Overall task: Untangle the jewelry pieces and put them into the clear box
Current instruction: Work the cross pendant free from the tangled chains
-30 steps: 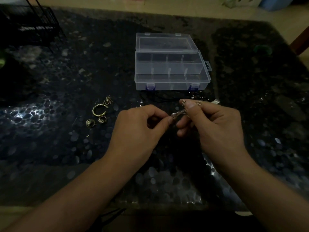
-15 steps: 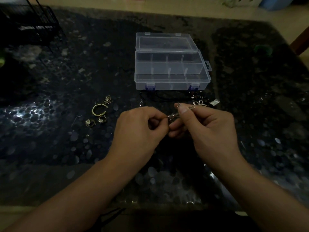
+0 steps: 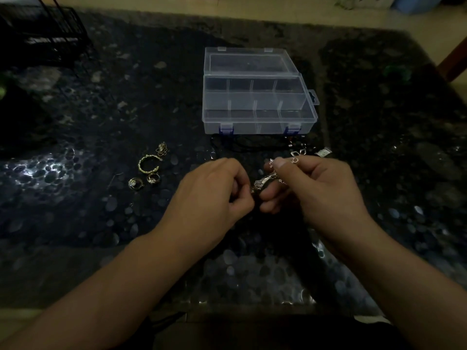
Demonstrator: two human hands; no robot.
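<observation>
A silver jewelry tangle (image 3: 262,184) is pinched between the left hand (image 3: 214,195) and right hand (image 3: 313,190) — the clear box (image 3: 257,102), unlabelled, is seen open beyond them.

A dim home room: a dark pebble-patterned table (image 3: 75,198) on tiled floor (image 3: 252,6), black wire rack (image 3: 48,39) at its corner.

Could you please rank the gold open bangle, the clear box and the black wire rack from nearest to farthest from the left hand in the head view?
Measured from the left hand:
1. Gold open bangle, just to its left on the table.
2. Clear box, beyond it, slightly right.
3. Black wire rack, at the far left corner.
</observation>
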